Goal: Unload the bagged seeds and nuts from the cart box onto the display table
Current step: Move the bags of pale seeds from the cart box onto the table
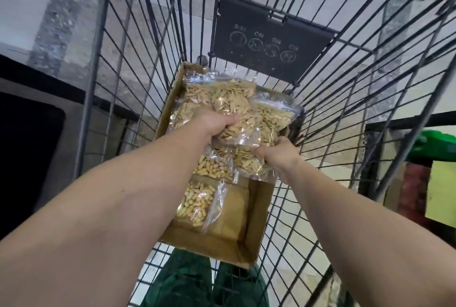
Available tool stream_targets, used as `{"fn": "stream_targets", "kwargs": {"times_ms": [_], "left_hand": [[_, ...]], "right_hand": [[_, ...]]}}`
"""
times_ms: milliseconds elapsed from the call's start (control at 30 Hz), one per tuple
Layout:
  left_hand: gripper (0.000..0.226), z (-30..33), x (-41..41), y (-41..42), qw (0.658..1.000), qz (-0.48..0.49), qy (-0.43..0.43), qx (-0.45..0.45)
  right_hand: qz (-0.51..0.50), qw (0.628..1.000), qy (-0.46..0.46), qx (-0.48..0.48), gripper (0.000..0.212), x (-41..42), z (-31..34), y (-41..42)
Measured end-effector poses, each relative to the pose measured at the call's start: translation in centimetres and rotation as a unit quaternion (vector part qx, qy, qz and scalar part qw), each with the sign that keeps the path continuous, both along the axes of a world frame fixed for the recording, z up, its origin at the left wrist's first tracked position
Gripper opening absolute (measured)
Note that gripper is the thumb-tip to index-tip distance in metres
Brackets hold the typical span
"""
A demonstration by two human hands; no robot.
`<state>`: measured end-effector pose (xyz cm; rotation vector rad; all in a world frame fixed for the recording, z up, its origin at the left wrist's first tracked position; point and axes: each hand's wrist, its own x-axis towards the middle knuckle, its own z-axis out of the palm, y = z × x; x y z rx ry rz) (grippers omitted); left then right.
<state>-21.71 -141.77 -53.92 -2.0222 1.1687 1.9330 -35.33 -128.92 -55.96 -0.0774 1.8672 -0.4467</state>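
Nearest, below both grips, a clear plastic bag of plump pale nuts (195, 204) lies on the bare floor of the shallow brown cardboard box (243, 248) in the grey wire shopping cart (333, 158); a second bag of the same nuts (213, 165) lies just past it, partly under the held bags. So unloading looks unfinished: at least these two are left, more flat seed bags lie beyond the grips, and the display table is not in view, so what has been placed there cannot be told

The left hand (217, 123) has its fingers curled over a clear bag of flat tan seeds (234, 107), lifted above the box. Just right of it and slightly lower, the right hand (277, 156) pinches the corner of another clear seed bag (269, 119)

Beyond both grips, a dark grey panel (271, 42) on the cart's far wall bears four faint circled pictograms, "ON" readable above three; the first caption is too blurred. No bag labels are legible
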Motion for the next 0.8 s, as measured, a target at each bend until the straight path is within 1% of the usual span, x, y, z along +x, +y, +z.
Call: {"fn": "stream_targets", "kwargs": {"times_ms": [67,167,200,267,367,433,467,533,633,700,767,800], "left_hand": [[0.091,0.0,0.2,0.4,1.000,0.007,0.007,0.001],[0.094,0.3,1.4,0.7,1.000,0.004,0.016,0.009],[0.100,0.8,2.1,0.9,1.000,-0.006,0.018,0.015],[0.112,1.7,3.7,1.3,0.997,-0.030,0.033,0.059],[0.125,3.1,6.0,2.4,0.985,-0.031,0.085,0.146],[0.134,4.2,6.9,3.4,0.981,-0.029,0.119,0.148],[0.133,4.8,7.2,3.9,0.981,-0.039,0.135,0.134],[0.126,6.0,7.8,4.7,0.980,-0.036,0.161,0.110],[0.129,8.1,8.9,5.5,0.971,0.010,0.217,0.096],[0.117,10.4,9.6,6.0,0.966,0.037,0.249,0.058],[0.104,12.9,10.4,6.6,0.959,0.075,0.273,0.024],[0.102,14.2,11.0,7.0,0.955,0.086,0.282,0.010]], "right_hand": [[0.013,1.000,-0.005,-0.005,0.103,0.2,0.0,0.3],[-0.041,0.997,-0.053,-0.031,0.100,0.1,0.4,1.2],[-0.050,0.996,-0.070,-0.037,0.100,0.2,0.8,1.4],[-0.039,0.995,-0.083,-0.042,0.105,0.6,1.8,1.8],[-0.039,0.994,-0.095,-0.047,0.123,1.4,3.1,3.0],[-0.044,0.991,-0.110,-0.065,0.137,1.8,4.1,3.8],[-0.049,0.988,-0.119,-0.080,0.137,2.1,4.9,4.0],[-0.048,0.983,-0.129,-0.121,0.125,2.5,7.0,4.3],[-0.035,0.979,-0.118,-0.163,0.121,2.6,9.8,4.4],[-0.026,0.974,-0.118,-0.191,0.117,2.6,11.8,4.4],[-0.020,0.966,-0.137,-0.218,0.106,2.7,14.1,4.5],[-0.017,0.963,-0.142,-0.228,0.100,2.9,15.2,4.4]]}}
